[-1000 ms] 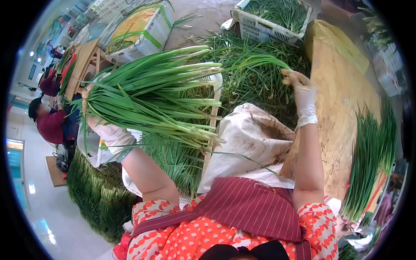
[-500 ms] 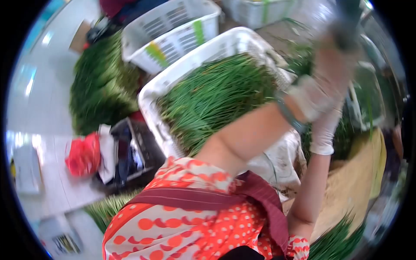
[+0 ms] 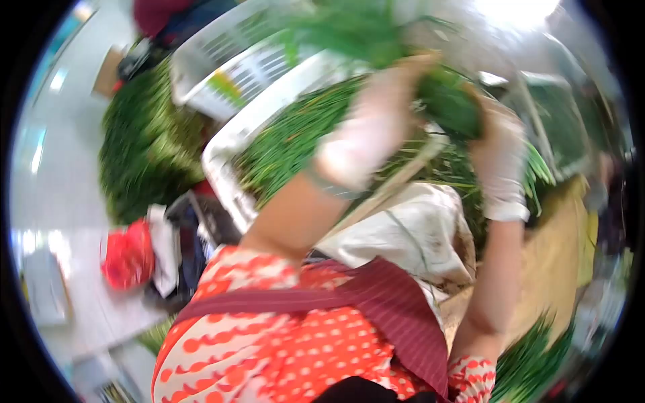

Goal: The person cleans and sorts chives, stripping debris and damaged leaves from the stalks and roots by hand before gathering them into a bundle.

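My left hand [image 3: 376,117], in a white glove with bare fingers, is blurred and closed around a bunch of green chives [image 3: 451,104]. Blurred leaves of the bunch fan out beyond it at the top. On the other side, my right hand [image 3: 500,144], gloved the same way, grips the bunch's right part; some stalks stick out past its wrist. Both hands are raised over the right end of a white plastic crate [image 3: 216,149]. Inside that crate lies a thick layer of chives [image 3: 295,131].
Another white crate [image 3: 232,84] stands behind. A chive heap [image 3: 131,151] and a red plastic bag [image 3: 127,255] are at left. A white sack [image 3: 410,232] lies before me, a tan board [image 3: 547,262] right of it, more chives [image 3: 534,366] lower right.
My left hand has swung left and down from the upper right, and the chive bunch now shows between my hands. My right hand has risen slightly. The view has shifted a little.
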A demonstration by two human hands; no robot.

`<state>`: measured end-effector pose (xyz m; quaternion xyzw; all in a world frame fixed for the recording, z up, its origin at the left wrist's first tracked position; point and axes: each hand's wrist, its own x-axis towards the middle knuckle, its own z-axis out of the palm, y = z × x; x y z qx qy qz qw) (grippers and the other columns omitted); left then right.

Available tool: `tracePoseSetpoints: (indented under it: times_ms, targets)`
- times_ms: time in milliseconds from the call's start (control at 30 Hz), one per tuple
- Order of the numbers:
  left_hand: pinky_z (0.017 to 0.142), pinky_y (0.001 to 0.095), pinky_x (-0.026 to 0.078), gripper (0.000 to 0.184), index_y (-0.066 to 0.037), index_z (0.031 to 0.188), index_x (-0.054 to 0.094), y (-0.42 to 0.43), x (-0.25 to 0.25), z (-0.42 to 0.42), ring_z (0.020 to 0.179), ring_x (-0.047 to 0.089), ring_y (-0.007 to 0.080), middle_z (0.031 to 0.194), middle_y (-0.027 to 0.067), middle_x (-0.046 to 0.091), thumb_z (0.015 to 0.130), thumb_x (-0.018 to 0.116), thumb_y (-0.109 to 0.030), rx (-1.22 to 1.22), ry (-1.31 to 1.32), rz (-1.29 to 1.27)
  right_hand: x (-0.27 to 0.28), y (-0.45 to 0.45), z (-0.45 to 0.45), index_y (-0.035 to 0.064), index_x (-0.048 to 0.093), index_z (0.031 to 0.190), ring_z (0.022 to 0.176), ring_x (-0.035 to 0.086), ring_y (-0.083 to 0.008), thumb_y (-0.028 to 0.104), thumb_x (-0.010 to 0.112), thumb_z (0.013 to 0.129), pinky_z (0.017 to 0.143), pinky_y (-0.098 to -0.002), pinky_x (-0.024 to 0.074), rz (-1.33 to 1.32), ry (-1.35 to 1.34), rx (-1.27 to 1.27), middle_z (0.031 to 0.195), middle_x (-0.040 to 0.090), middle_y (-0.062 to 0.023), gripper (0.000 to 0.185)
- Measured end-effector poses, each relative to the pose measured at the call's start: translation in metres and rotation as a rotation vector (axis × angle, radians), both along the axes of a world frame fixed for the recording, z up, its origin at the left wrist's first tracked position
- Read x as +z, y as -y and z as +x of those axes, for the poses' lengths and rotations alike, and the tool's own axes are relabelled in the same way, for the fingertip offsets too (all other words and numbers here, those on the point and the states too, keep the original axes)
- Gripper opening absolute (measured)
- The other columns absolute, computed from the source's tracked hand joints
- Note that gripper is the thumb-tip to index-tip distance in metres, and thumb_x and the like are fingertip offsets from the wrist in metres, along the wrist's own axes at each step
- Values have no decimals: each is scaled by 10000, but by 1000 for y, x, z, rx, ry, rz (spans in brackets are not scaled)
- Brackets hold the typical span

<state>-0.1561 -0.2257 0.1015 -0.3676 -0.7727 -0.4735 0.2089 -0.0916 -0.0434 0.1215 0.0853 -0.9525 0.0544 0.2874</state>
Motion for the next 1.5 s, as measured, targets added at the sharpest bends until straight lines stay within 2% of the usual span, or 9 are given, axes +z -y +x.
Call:
tracePoseSetpoints:
  times_ms: [33,100,367,567,700,833,1033,1233,1500]
  targets:
    - [884,347,474,666,3,1207,487,3,17,19,1022,572,285,1147,181,567,590,661,185,70,410,-44,-12,-1,-6,108,556,1204,983,576,-299,-52,566,646,841,-387,445,-6,14,31,1058,617,-136,581]
    - [909,487,438,348,-17,1177,517,4,-38,-10,1039,554,317,1170,149,556,873,549,-183,-452,1639,1300,-18,29,1,227,309,1392,1207,418,-234,46,532,741,1033,-442,302,500,139,-305,1363,400,-42,711]
    - [885,515,476,369,-6,1154,535,29,-80,-30,1058,566,299,1158,146,588,855,506,-220,-559,1478,1383,-52,-7,100,161,431,1329,1202,426,-251,144,689,686,998,-466,335,-137,-163,-450,1369,388,-47,693]
    - [863,476,491,382,-7,1154,543,17,-71,-36,1008,589,286,1132,158,596,823,549,-199,-592,1444,1419,-54,-46,133,42,535,1225,1064,542,-224,234,661,824,891,-313,459,-1486,-157,-70,1272,482,-168,462]
    - [730,398,554,223,76,980,563,9,-56,-34,812,619,268,897,178,615,819,518,-72,-647,1504,1562,-38,-40,136,55,648,1059,759,615,-129,221,593,880,691,-251,502,-1644,266,-147,977,663,-112,250]
    - [726,387,541,231,66,970,570,14,-53,-43,791,620,266,915,173,630,824,533,-110,-652,1469,1507,-17,-60,152,43,657,790,481,396,-15,222,548,915,443,-174,335,-1645,-316,-225,788,674,-7,244]
    - [708,387,555,198,97,926,561,15,-51,-69,774,626,273,873,181,621,794,528,-47,-554,1737,1654,-95,-131,155,92,639,1019,671,562,-190,170,686,780,605,-331,461,-475,-396,-1037,788,632,-39,256]
    - [711,382,563,168,98,912,560,-1,-50,-69,767,634,266,856,173,622,782,481,27,-575,1680,1593,-24,-48,94,59,156,1432,920,591,-192,169,830,599,843,-308,503,-1627,153,-25,1444,267,-189,1078]
    - [700,400,557,207,85,948,557,-9,-40,-55,776,635,285,873,189,623,832,459,-57,-537,1670,1597,-23,-50,119,44,621,863,536,440,-47,251,506,927,492,-192,383,-1648,253,186,817,655,-59,246]
